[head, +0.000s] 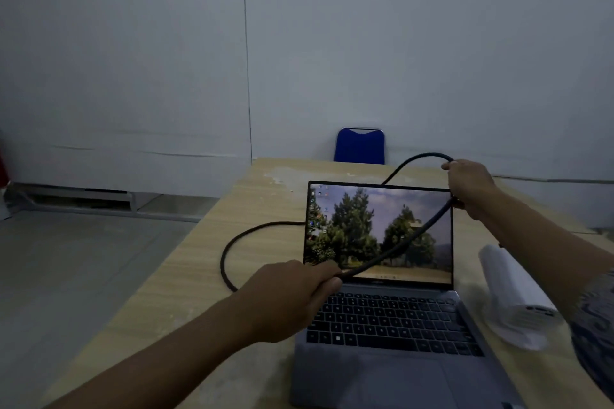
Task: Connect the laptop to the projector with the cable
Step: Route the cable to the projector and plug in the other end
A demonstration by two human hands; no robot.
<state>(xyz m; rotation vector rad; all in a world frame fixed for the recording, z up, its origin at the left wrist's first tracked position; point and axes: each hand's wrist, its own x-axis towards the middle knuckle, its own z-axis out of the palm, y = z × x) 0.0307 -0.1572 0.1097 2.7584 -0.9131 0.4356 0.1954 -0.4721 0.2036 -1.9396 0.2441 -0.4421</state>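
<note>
Left hand: closed around the black cable, thumb and fingers pinching it in front of the lower left corner of the laptop screen. Right hand: raised beside the top right corner of the screen, fist closed on the same cable at 2 points, so a loop arcs up and back from the fist.

Between the 2 hands: a taut diagonal run of cable crossing the lit screen. Beyond the left hand: a slack curve lying on the wooden table, bending round and running behind the left edge of the screen. Neither plug visible; cannot tell which end sits where.

Laptop: open, switched on, keyboard toward the person. Projector: white, blurred, lying on the table just right of the laptop, vents facing the near side. Blue chair: at the far end of the table, against the pale wall.

Step in hand, as a judgement: sorting and feeding out the cable to find a free end. Done well by sliding the cable through a loose grip rather than tugging, keeping the taut run off the screen, undoing the loop in the right fist before it kinks, then bringing 1 plug toward the projector's ports and matching its shape before pushing.
</note>
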